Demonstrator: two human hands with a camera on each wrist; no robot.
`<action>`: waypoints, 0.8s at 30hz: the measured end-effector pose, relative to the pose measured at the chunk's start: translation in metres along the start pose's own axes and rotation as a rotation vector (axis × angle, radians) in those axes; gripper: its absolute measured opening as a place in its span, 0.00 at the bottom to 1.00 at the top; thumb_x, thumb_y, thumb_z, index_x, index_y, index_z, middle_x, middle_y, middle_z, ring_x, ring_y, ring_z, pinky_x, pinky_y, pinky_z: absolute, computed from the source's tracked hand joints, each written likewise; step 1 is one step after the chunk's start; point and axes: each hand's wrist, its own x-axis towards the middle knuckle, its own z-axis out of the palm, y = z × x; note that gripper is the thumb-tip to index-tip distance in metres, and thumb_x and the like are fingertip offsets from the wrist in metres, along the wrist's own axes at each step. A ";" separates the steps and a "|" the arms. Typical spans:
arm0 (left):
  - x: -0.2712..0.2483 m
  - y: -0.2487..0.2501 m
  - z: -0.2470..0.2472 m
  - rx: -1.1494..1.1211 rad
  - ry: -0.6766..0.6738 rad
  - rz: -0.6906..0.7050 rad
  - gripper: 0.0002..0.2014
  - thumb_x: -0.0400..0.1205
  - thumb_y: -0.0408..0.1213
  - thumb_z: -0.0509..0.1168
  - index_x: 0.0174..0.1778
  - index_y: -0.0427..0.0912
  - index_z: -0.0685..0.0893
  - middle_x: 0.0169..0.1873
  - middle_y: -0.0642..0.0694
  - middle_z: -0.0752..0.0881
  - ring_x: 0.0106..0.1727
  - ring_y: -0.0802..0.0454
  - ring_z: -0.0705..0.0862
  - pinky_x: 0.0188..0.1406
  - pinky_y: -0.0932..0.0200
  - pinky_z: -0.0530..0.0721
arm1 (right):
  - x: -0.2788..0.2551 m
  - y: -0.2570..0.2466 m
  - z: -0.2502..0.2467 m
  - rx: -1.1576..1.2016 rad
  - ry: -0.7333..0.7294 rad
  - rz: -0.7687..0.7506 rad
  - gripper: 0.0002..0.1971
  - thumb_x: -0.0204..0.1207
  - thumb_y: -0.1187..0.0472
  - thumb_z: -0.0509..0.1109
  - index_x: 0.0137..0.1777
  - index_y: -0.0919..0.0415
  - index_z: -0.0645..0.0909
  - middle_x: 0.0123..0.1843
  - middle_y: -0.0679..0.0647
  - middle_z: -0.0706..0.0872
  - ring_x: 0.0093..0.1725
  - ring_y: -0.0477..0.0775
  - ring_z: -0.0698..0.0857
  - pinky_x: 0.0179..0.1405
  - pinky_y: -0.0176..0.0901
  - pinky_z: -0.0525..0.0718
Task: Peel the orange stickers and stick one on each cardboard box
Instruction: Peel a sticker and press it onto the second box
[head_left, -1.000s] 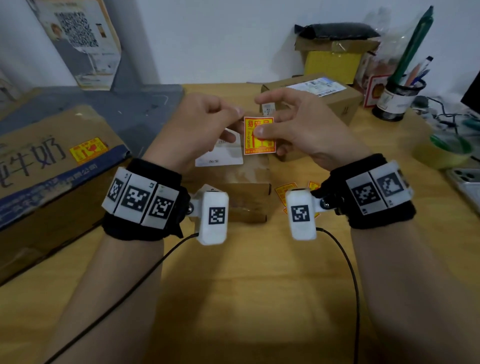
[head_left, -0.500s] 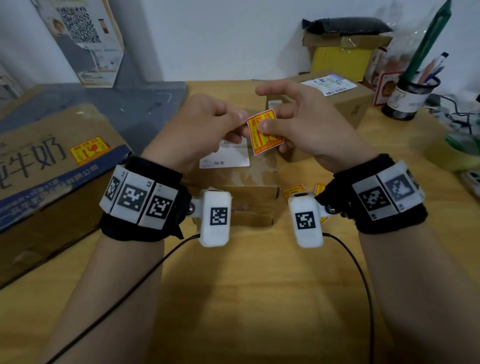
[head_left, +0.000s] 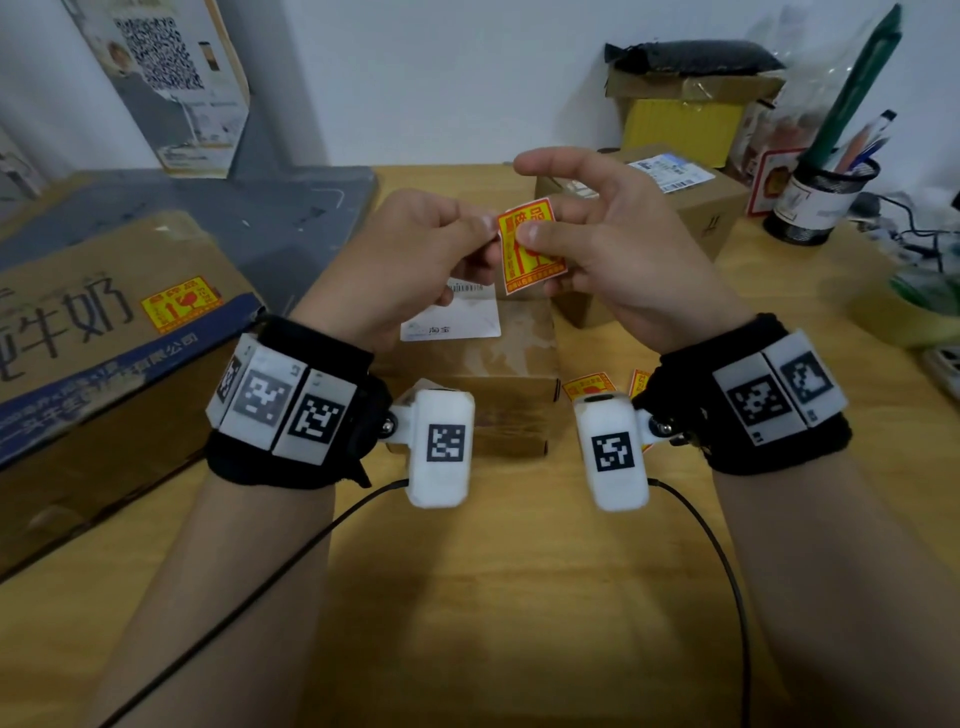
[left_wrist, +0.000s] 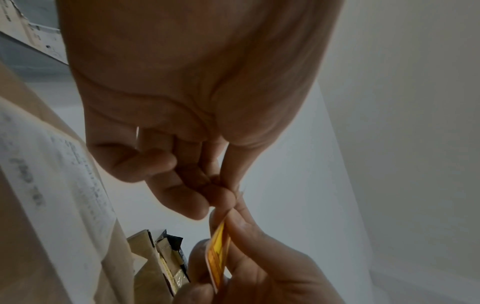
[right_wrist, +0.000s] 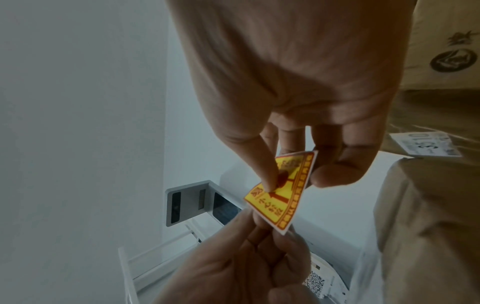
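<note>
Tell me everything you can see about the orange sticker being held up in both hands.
The orange sticker is a small, thin rectangle with a yellow field, orange-red border, Chinese characters and a white edge. It is held in the air, tilted, above the small cardboard box. The right hand pinches it, thumb on the printed face. The left hand pinches its left edge, apparently working at the backing. Whether it has separated cannot be told.
</note>
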 end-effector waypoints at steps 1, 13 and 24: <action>0.000 0.000 0.001 0.002 0.000 -0.005 0.13 0.89 0.38 0.61 0.47 0.44 0.90 0.26 0.58 0.87 0.31 0.66 0.85 0.26 0.68 0.75 | 0.000 0.000 0.000 0.000 0.007 -0.004 0.21 0.81 0.74 0.72 0.71 0.58 0.78 0.39 0.53 0.94 0.36 0.52 0.92 0.31 0.46 0.83; 0.000 0.003 0.002 -0.040 0.056 -0.029 0.16 0.89 0.40 0.62 0.34 0.45 0.85 0.26 0.57 0.84 0.30 0.61 0.83 0.27 0.65 0.74 | 0.005 0.005 0.004 -0.339 0.214 -0.103 0.06 0.73 0.52 0.81 0.43 0.53 0.91 0.43 0.53 0.92 0.36 0.36 0.82 0.41 0.42 0.83; -0.002 0.006 0.005 -0.018 0.072 -0.022 0.17 0.89 0.37 0.60 0.33 0.42 0.82 0.24 0.54 0.84 0.29 0.59 0.80 0.27 0.64 0.74 | 0.000 -0.004 0.006 -0.370 0.189 -0.044 0.13 0.77 0.53 0.77 0.43 0.64 0.92 0.44 0.69 0.91 0.33 0.53 0.83 0.29 0.47 0.81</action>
